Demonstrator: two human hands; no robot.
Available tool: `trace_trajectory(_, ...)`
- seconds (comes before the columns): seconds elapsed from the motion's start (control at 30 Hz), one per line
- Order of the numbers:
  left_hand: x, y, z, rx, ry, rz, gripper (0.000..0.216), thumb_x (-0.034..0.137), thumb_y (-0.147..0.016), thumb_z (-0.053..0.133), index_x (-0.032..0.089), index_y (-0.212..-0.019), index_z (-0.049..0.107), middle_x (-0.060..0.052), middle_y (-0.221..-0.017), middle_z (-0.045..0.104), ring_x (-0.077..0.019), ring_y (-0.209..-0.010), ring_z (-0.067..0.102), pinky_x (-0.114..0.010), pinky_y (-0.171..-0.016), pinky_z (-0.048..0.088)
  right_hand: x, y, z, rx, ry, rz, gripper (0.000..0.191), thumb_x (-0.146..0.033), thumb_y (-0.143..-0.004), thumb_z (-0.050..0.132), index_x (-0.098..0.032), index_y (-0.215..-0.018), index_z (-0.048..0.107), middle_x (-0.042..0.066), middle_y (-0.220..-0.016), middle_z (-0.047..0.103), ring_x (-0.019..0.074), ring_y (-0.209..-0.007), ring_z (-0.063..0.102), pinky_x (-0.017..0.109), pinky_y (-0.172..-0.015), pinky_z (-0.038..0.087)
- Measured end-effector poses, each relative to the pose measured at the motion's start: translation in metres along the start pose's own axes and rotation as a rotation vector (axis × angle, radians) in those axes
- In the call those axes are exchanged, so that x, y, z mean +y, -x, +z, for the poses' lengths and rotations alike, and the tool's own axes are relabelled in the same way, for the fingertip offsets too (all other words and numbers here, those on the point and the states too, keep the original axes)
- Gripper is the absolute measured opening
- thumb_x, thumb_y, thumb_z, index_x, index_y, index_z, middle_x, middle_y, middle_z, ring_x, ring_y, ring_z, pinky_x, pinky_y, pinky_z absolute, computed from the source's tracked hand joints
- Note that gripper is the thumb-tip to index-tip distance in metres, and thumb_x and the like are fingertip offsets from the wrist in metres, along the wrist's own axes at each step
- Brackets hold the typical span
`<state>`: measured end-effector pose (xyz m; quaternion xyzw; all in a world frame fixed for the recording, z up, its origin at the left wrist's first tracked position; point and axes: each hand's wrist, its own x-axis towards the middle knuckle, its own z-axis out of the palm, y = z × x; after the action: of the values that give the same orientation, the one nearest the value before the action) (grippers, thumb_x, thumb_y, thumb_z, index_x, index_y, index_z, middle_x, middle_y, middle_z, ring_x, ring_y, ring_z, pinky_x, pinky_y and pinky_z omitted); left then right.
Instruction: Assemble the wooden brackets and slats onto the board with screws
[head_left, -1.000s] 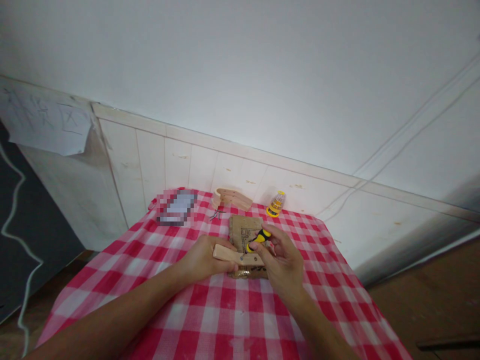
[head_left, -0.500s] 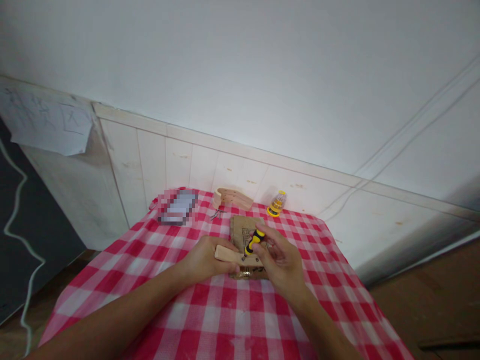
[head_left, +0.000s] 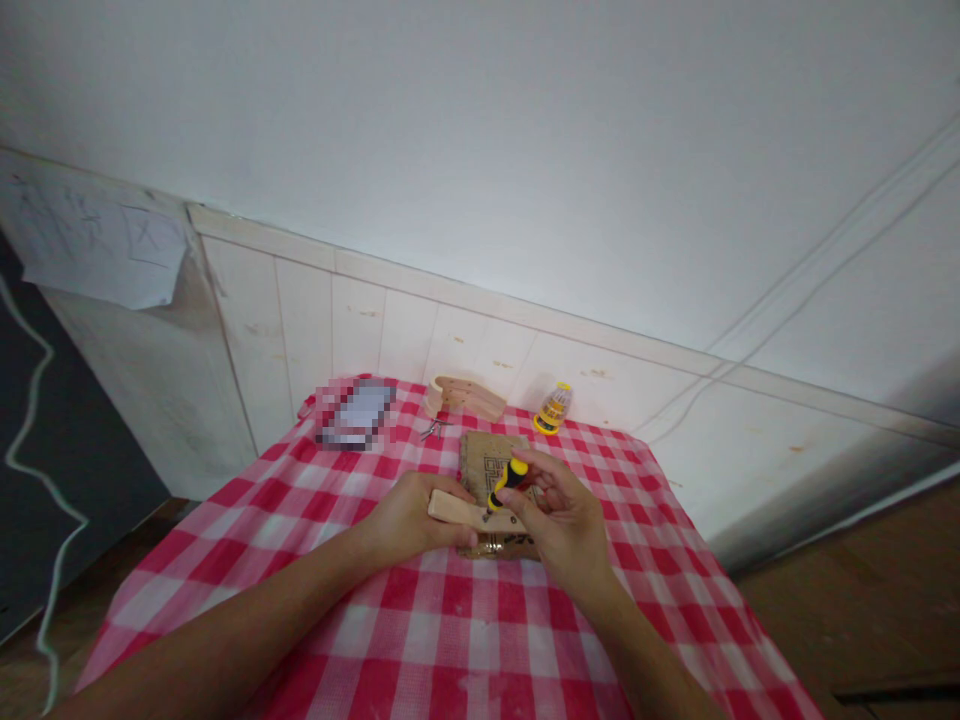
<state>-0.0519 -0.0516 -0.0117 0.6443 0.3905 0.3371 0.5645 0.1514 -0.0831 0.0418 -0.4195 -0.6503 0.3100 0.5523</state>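
Observation:
My left hand (head_left: 409,520) grips a pale wooden piece (head_left: 448,507) by its left part, fingers closed round it. Between the fingers of my right hand (head_left: 566,510) is a yellow and black screwdriver (head_left: 509,482), tilted, its tip down at a screw spot on the wood. A dark hole (head_left: 513,519) shows in the piece to the right of the tip. Beneath the wood lies a flat piece of brown cardboard (head_left: 480,448) with dark printing, partly covered by my hands. Whether the tip sits in a screw head is too small to tell.
A curved wooden part (head_left: 469,396) stands at the table's back edge, with several small metal screws (head_left: 435,430) before it. To its right is a clear and yellow bit case (head_left: 553,410). A blurred phone-like object (head_left: 358,413) lies back left on the checked tablecloth (head_left: 420,640).
The screwdriver has turned a little in my right hand, and its fingers have shifted slightly on the handle. My left hand and the wooden piece stay nearly in place.

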Motion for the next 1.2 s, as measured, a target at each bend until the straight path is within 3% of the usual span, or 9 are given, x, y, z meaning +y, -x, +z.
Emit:
trace_trajectory(0.3,0.001,-0.001,-0.001,-0.011,0.013,-0.012,0.044,0.038,-0.059,0.09,0.014,-0.092,0.075,-0.005,-0.082,0.077,-0.0189,-0.072,0.068,-0.027,-0.063,0.05,0.005,0.0,0.002,0.082,0.038,-0.015,0.037,-0.025,-0.074,0.084,-0.027,-0.108,0.07,0.003,-0.098,0.073,0.021,-0.09,0.07,0.034,-0.081,0.059)
trace_trajectory(0.53,0.0,0.0,-0.001,-0.006,-0.013,-0.017,0.038,0.038,-0.063,0.088,0.016,-0.092,0.075,-0.004,-0.083,0.077,-0.0187,-0.073,0.068,-0.025,-0.061,0.048,0.002,0.002,0.001,0.04,-0.065,-0.038,0.032,-0.022,-0.081,0.081,-0.029,-0.107,0.064,0.002,-0.101,0.073,0.0197,-0.092,0.072,0.033,-0.08,0.06)
trace_trajectory(0.7,0.004,0.0,-0.001,-0.002,-0.045,-0.003,0.034,0.034,-0.064,0.086,0.015,-0.09,0.076,-0.003,-0.079,0.075,-0.0176,-0.069,0.067,-0.024,-0.059,0.046,-0.004,0.005,-0.002,-0.032,-0.023,-0.065,0.022,-0.027,-0.085,0.078,-0.027,-0.106,0.068,0.005,-0.099,0.077,0.0219,-0.091,0.075,0.036,-0.08,0.063)
trace_trajectory(0.9,0.006,0.001,-0.001,-0.007,-0.034,0.002,0.034,0.034,-0.064,0.085,0.014,-0.089,0.075,-0.004,-0.079,0.075,-0.0178,-0.07,0.066,-0.025,-0.059,0.045,0.0,0.004,0.001,-0.019,-0.066,0.008,0.039,-0.029,-0.082,0.081,-0.031,-0.119,0.071,0.004,-0.097,0.08,0.0235,-0.089,0.078,0.037,-0.075,0.066)
trace_trajectory(1.03,0.003,0.0,0.0,0.0,-0.029,-0.008,0.038,0.036,-0.063,0.087,0.014,-0.092,0.075,-0.004,-0.082,0.076,-0.0185,-0.072,0.067,-0.025,-0.061,0.047,0.004,0.004,0.003,0.034,-0.048,0.014,0.037,-0.029,-0.076,0.086,-0.029,-0.112,0.075,0.004,-0.094,0.08,0.0245,-0.086,0.078,0.038,-0.073,0.067)
trace_trajectory(1.2,0.002,0.0,0.0,0.016,-0.031,-0.011,0.038,0.038,-0.062,0.087,0.014,-0.089,0.075,-0.004,-0.08,0.076,-0.0175,-0.07,0.066,-0.024,-0.059,0.046,0.005,0.0,-0.003,0.236,-0.061,-0.06,0.038,-0.027,-0.079,0.084,-0.027,-0.115,0.074,0.004,-0.095,0.08,0.0216,-0.085,0.077,0.037,-0.076,0.067)
